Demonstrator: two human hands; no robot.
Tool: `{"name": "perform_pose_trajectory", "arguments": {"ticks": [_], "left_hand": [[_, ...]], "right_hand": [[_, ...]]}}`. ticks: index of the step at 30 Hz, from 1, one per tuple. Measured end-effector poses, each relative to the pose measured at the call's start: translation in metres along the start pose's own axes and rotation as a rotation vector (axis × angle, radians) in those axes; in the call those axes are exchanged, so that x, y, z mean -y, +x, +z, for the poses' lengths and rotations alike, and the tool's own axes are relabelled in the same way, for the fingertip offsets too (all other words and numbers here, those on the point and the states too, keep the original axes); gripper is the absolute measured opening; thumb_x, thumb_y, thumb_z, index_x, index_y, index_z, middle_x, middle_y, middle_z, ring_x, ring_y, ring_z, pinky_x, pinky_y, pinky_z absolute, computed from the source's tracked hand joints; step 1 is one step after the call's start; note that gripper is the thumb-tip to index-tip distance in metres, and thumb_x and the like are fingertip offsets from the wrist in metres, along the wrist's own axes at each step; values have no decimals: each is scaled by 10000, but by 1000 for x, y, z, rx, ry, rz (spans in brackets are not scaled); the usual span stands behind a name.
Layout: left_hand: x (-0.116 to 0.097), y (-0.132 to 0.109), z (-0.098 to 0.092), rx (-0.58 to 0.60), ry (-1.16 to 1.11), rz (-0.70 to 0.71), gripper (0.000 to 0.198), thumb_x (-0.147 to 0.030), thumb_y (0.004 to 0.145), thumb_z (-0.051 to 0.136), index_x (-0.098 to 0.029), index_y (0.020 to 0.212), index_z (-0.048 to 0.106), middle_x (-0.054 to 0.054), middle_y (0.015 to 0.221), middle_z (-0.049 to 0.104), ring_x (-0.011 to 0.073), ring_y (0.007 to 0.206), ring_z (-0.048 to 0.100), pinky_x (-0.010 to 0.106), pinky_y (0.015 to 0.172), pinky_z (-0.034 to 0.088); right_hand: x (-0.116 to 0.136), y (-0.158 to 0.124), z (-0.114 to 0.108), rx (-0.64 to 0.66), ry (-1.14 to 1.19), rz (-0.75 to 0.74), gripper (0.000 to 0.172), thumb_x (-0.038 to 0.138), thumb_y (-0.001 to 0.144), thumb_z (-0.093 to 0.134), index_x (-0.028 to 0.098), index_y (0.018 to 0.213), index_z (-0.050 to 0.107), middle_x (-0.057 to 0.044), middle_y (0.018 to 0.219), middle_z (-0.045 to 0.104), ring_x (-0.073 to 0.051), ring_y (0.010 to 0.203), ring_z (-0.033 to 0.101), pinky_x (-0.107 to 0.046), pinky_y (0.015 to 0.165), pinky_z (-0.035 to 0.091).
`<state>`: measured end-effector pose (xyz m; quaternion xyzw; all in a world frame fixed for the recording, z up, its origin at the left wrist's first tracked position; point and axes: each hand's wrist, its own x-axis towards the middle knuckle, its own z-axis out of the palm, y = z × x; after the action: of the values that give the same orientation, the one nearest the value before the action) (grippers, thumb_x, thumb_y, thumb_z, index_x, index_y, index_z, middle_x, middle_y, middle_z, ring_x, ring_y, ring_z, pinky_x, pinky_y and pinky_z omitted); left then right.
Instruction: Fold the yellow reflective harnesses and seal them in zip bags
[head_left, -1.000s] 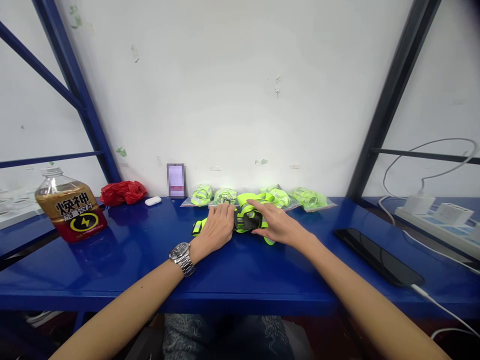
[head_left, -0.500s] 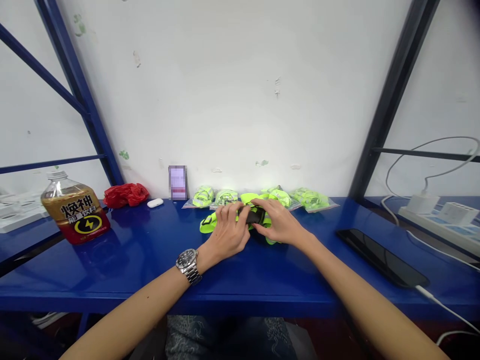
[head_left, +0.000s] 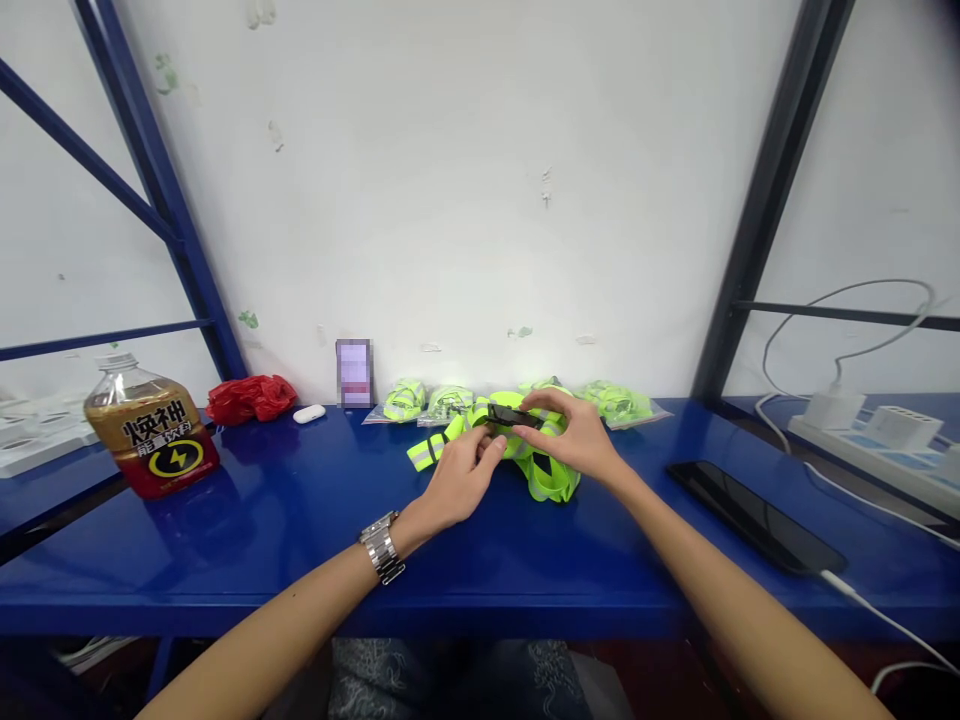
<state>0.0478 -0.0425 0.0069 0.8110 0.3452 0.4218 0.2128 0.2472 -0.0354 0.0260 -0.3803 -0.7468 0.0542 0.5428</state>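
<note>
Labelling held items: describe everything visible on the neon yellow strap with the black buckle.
The neon yellow-green fabric strap carries grey reflective bands and a black plastic buckle. It lies bunched in loose loops on the blue metal shelf; the buckle end is held above it, pinched by the left hand and right hand.

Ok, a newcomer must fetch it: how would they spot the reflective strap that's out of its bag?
On the blue shelf, find the row of bagged neon-yellow straps along the white wall. Just before it is the loose strap, black buckle held by the left hand and right hand; it alone has no clear bag.
</note>
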Motion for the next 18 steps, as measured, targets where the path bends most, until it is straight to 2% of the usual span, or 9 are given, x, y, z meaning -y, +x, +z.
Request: {"name": "perform_pose_trajectory", "arguments": {"ticks": [3, 7, 9, 12, 14, 16, 17, 18], "left_hand": [[0, 9, 9, -45, -418, -149, 336, -467, 872, 517, -151, 894, 629, 36, 825, 637, 161, 751, 570, 268, 658, 424], [0, 26, 22, -266, -1055, -290, 295, -434, 767, 650, -142, 769, 604, 1, 693, 577, 113, 620, 530, 227, 560, 413], [-4, 36, 23, -352, -1242, -325, 231, -352, 729, 697, -154, 744, 578, -22, 676, 566, 97, 615, 540, 205, 571, 427], [-12, 51, 19, -396, -1355, -450, 124, -212, 734, 674, -146, 731, 568, -9, 680, 592, 106, 638, 588, 207, 627, 472], [-16, 62, 18, -465, -1384, -531, 57, -98, 757, 591, -130, 722, 558, 23, 690, 610, 125, 661, 622, 231, 671, 504], [-19, 74, 17, -549, -1398, -573, 134, -7, 755, 507, -128, 701, 526, 35, 673, 604, 138, 677, 644, 258, 708, 526], [-20, 79, 17, -580, -1403, -581, 166, 17, 754, 479, -134, 690, 505, 35, 661, 596, 147, 682, 652, 275, 717, 535], [-21, 84, 17, -599, -1406, -583, 184, 25, 757, 464, -140, 682, 486, 35, 654, 590, 156, 687, 658, 294, 721, 542]], "right_hand": [[1, 0, 2, -13, -2, -24, 309, 385, 709, 715, 205, 949, 639, -51, 930, 702, -224, 889, 662, -356, 815, 532], [8, -1, 5, 3, -4, -48, 339, 369, 686, 735, 207, 972, 652, -46, 931, 706, -223, 869, 662, -340, 787, 526], [10, 0, 5, 24, 4, -72, 326, 355, 691, 730, 208, 971, 650, -42, 930, 707, -216, 862, 663, -335, 793, 524], [12, 0, 6, 45, -36, -129, 315, 325, 717, 702, 205, 1001, 634, -48, 953, 703, -214, 872, 662, -343, 803, 522], [15, -1, 8, -40, -158, -175, 299, 292, 733, 679, 195, 1011, 626, -83, 1020, 690, -250, 963, 635, -394, 858, 497], [21, -5, 13, -165, -269, -240, 226, 244, 765, 628, 180, 982, 630, -120, 1080, 669, -280, 1064, 584, -441, 926, 445], [25, -7, 16, -189, -286, -273, 176, 223, 783, 596, 175, 949, 635, -127, 1074, 669, -278, 1070, 575, -440, 935, 432], [30, -10, 21, -155, -268, -292, 130, 207, 803, 563, 175, 902, 640, -119, 1016, 682, -258, 1011, 596, -413, 901, 446]]}}
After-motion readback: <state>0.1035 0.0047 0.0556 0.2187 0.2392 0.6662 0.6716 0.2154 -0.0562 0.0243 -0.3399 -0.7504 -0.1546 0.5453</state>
